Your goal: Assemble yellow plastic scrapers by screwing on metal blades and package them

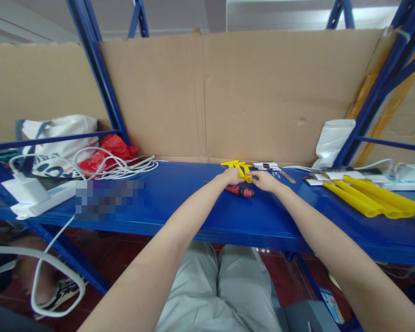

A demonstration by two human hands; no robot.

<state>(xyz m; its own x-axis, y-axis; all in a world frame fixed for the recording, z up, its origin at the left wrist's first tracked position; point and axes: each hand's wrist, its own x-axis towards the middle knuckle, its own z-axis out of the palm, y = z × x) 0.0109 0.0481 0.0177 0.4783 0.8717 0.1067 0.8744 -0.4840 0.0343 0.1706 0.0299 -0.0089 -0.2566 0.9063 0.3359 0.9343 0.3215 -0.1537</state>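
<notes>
Both hands meet at the far middle of the blue shelf. My left hand (232, 175) is closed at the left side of a yellow plastic piece (248, 177). From the right, my right hand (263, 180) pinches the same piece between its fingers. Just behind my left hand lie several yellow T-shaped parts (231, 163). A screwdriver (241, 191) with a red and black handle rests on the shelf in front of the hands. Beyond my right hand are white and black cards or packets (265, 165) and a flat metal strip (287, 177). Fingertip detail is small.
Long yellow tubes (363, 200) lie on the right of the blue shelf (180, 193). A white power strip (51, 198), coiled white cable (124, 171), red plastic bag (115, 147) and cloth bag (62, 131) crowd the left. A cardboard panel (263, 97) closes off the back.
</notes>
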